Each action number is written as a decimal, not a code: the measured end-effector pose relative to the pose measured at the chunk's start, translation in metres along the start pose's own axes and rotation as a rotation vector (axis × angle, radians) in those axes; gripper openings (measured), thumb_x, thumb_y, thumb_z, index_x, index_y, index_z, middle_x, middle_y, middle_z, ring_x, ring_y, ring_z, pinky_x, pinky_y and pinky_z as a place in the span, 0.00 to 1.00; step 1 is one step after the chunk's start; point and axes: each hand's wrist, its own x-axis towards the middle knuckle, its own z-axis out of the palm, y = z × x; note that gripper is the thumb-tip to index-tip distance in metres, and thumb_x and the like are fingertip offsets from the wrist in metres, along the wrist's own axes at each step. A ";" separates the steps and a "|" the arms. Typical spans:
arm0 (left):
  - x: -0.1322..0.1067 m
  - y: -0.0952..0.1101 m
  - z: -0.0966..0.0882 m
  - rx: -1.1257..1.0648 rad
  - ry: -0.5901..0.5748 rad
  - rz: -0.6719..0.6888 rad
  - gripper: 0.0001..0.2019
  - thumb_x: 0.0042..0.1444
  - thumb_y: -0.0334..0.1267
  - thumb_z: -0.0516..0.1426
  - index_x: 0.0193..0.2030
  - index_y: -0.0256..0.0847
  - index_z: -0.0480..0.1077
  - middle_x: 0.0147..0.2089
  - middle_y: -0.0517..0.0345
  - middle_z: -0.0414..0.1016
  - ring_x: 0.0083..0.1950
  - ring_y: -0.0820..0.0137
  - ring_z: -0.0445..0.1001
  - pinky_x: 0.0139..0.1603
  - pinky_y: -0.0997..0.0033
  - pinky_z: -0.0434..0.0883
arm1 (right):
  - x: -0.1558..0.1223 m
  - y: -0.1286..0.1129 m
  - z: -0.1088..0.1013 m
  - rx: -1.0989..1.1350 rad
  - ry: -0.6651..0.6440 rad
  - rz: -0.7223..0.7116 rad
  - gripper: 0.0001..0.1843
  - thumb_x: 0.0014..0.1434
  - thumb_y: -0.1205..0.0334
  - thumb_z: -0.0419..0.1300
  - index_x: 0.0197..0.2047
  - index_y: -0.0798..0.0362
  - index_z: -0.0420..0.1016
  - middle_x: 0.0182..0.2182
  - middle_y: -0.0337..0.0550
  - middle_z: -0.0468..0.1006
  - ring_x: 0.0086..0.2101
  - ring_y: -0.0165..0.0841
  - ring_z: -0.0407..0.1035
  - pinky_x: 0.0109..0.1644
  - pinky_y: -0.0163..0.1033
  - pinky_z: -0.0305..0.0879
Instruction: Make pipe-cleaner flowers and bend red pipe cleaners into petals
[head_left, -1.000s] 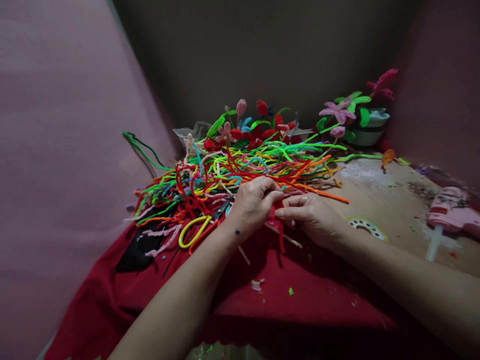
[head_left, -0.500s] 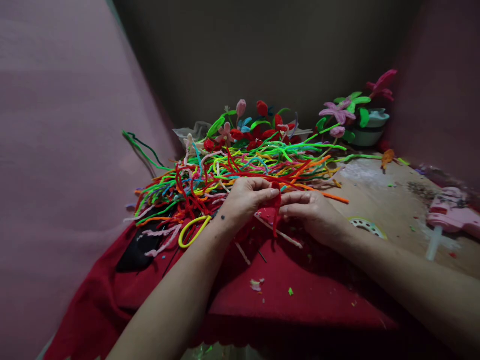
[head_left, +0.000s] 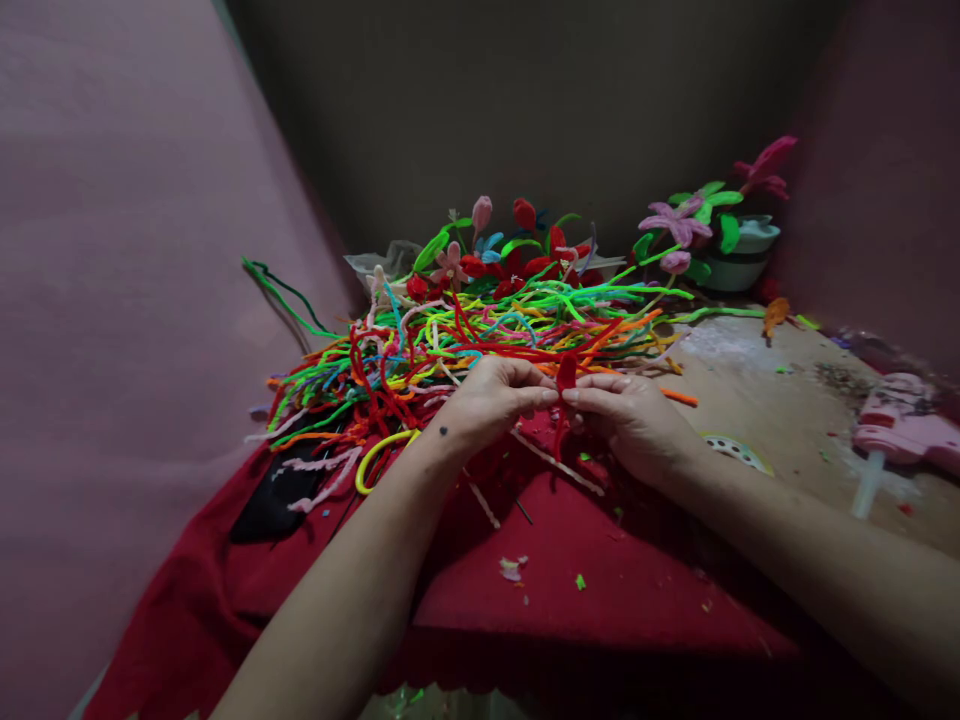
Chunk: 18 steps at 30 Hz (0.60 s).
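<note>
My left hand (head_left: 491,400) and my right hand (head_left: 628,415) meet above a red cloth (head_left: 570,560), both pinching one red pipe cleaner (head_left: 564,400). Its top is bent into a small loop above my fingertips, and its tail hangs down between my hands. Just behind them lies a big tangled heap of pipe cleaners (head_left: 465,345) in green, red, orange, yellow, pink and blue. A yellow loop (head_left: 379,458) lies at the left of my left wrist.
Finished pipe-cleaner flowers (head_left: 517,245) stand behind the heap, and more fill a pale pot (head_left: 739,262) at the back right. A pink glue gun (head_left: 896,430) lies at the right on the wooden table (head_left: 780,400). Small scraps dot the cloth. Walls close in on both sides.
Both hands have lifted slightly and drawn together. The red pipe cleaner has been bent up so that a small loop now stands above the fingertips.
</note>
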 end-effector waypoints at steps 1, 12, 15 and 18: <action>0.000 0.000 0.000 0.001 0.011 0.006 0.09 0.42 0.37 0.60 0.28 0.33 0.72 0.19 0.64 0.64 0.21 0.80 0.57 0.23 0.77 0.55 | 0.001 0.000 0.000 0.007 -0.005 -0.007 0.06 0.45 0.62 0.62 0.23 0.55 0.70 0.18 0.36 0.67 0.21 0.26 0.60 0.26 0.34 0.54; 0.003 -0.005 0.007 -0.079 0.063 0.064 0.07 0.43 0.34 0.59 0.29 0.34 0.71 0.20 0.65 0.66 0.21 0.80 0.59 0.25 0.76 0.57 | 0.001 -0.001 0.002 -0.001 0.000 -0.027 0.05 0.44 0.65 0.61 0.21 0.56 0.70 0.17 0.35 0.68 0.20 0.24 0.59 0.26 0.33 0.53; 0.003 -0.004 0.008 -0.083 0.055 0.073 0.07 0.43 0.34 0.59 0.30 0.34 0.71 0.23 0.63 0.68 0.23 0.80 0.60 0.26 0.76 0.58 | 0.001 0.000 0.001 -0.008 -0.011 -0.023 0.04 0.46 0.65 0.60 0.23 0.56 0.70 0.18 0.35 0.68 0.20 0.24 0.59 0.26 0.33 0.53; 0.002 -0.003 0.009 -0.078 0.058 0.077 0.07 0.44 0.35 0.58 0.30 0.33 0.71 0.25 0.62 0.69 0.25 0.79 0.63 0.28 0.76 0.60 | 0.000 -0.001 0.002 -0.051 -0.020 -0.011 0.05 0.47 0.64 0.60 0.23 0.56 0.70 0.18 0.35 0.67 0.20 0.24 0.59 0.25 0.33 0.52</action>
